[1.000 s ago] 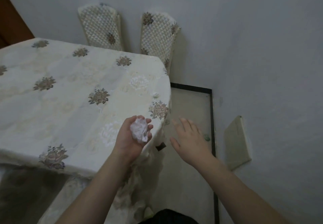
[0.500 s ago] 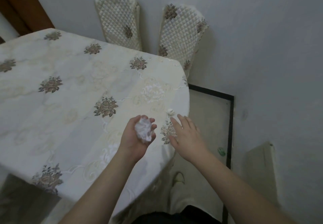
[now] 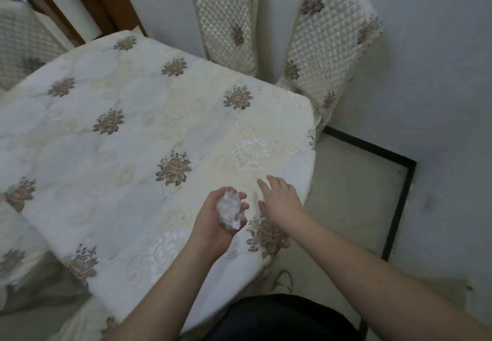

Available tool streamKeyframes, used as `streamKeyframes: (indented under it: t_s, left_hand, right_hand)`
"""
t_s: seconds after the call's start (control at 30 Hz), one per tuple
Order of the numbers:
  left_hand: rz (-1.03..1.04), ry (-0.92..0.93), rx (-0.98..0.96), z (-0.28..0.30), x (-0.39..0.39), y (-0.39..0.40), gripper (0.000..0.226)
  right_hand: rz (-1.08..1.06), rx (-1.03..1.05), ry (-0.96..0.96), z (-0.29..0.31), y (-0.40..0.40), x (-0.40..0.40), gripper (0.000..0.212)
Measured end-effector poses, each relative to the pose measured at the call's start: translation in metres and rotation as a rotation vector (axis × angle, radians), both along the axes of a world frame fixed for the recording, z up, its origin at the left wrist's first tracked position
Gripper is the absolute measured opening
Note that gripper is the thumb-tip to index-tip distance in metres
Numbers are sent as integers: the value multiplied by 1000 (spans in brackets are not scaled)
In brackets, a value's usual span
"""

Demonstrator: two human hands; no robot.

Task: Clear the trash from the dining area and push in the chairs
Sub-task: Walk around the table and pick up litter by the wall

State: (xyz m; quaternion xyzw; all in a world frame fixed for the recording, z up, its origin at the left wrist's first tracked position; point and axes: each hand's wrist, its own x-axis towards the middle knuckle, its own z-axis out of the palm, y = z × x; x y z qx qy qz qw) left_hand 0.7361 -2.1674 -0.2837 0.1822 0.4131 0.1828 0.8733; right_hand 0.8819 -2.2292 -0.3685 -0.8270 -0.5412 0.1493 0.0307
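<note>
Centre frame: left hand (image 3: 213, 223) cups crumpled tissue (image 3: 230, 211); right hand (image 3: 279, 199) spread flat over tablecloth (image 3: 133, 133). Trash collected, undisposed. Upper-right chairs (image 3: 327, 45) appear not yet pushed in.

A cream tablecloth with embroidered flowers beside a pale wall

The tablecloth (image 3: 133, 133) carries brown floral motifs and white scrollwork and drapes over the table's rounded edge. A brown wooden door frame (image 3: 106, 2) stands at upper left. A black border strip (image 3: 396, 199) lines the light floor tile (image 3: 351, 194) along the grey wall (image 3: 439, 101).
</note>
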Motion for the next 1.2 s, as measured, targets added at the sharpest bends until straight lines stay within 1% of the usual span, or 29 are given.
streamKeyframes:
  t_s: [0.1,0.23,0.37,0.4,0.47,0.57,0.63,0.7,0.8,0.97,1.1,1.2]
  left_hand:
    - [7,45,28,-1,1,0,15]
    - [17,78,31,-5,-4,-1,15]
    - [-4,75,20,-11,-11,-3,15]
    - [-10,70,19,-13,-13,-4,15]
    - [-24,55,15,-16,-16,-5,17]
    - [-45,19,13,-19,-26,-6,20]
    - [-73,7,14,-20,-37,-7,21]
    - [-102,-13,4,-21,-49,-9,19]
    - [-147,-19,-16,-27,-61,-10,16]
    - [-247,-37,-28,-27,-58,-20,12]
    - [-379,-65,-21,-14,-37,-44,9]
    - [-475,-110,-49,-6,-20,-64,11]
  right_hand:
    - [9,13,-11,-15,8,2,44]
    - [-45,-82,-55,-28,10,2,36]
    - [-62,-107,-61,-35,4,-1,29]
    - [-63,-106,-71,-36,5,-2,28]
    - [-77,-106,-101,-38,5,0,32]
    - [-112,-107,-58,-35,0,-2,29]
    - [-176,-55,-40,-33,-10,-6,31]
    - [-237,-6,-45,-29,-24,-13,23]
    - [-316,131,5,-26,-49,-23,13]
    - [-472,265,54,7,-95,-50,24]
    - [-561,60,119,33,-136,-65,32]
    - [-665,1,61,33,-170,-65,41]
